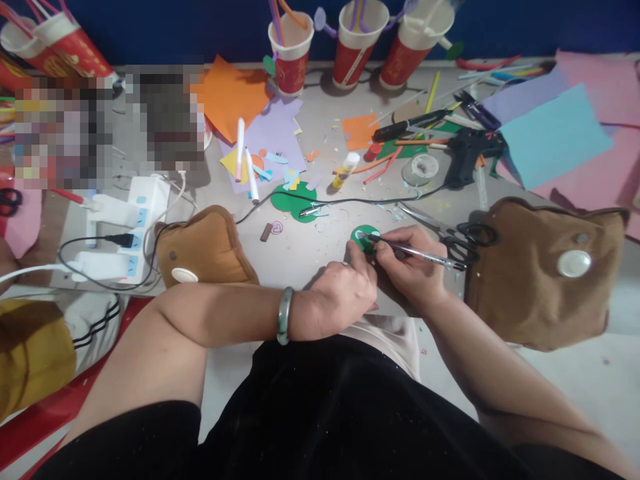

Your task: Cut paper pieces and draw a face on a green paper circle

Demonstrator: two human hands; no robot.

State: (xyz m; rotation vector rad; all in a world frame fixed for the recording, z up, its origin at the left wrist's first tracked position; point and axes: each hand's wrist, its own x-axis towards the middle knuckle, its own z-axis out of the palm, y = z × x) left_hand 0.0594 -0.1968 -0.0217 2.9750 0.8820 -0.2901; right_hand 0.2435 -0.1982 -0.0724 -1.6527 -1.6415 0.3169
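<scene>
My left hand (pixel 345 290) has its fingers curled and pins a small green paper disc (pixel 364 238) to the grey table (pixel 300 257). A green bangle circles that wrist. My right hand (pixel 413 263) grips a silver-barrelled pen (pixel 417 251), its dark tip touching the green disc. Both hands lie close together near the table's front edge.
Scissors (pixel 457 238) lie just right of my right hand. Brown cushions (pixel 207 247) (pixel 545 270) flank the hands. Beyond are a larger green paper shape (pixel 294 199), a glue stick (pixel 346 169), a black glue gun (pixel 467 155), tape (pixel 423 168), coloured sheets, three paper cups (pixel 291 55) and a power strip (pixel 131 227).
</scene>
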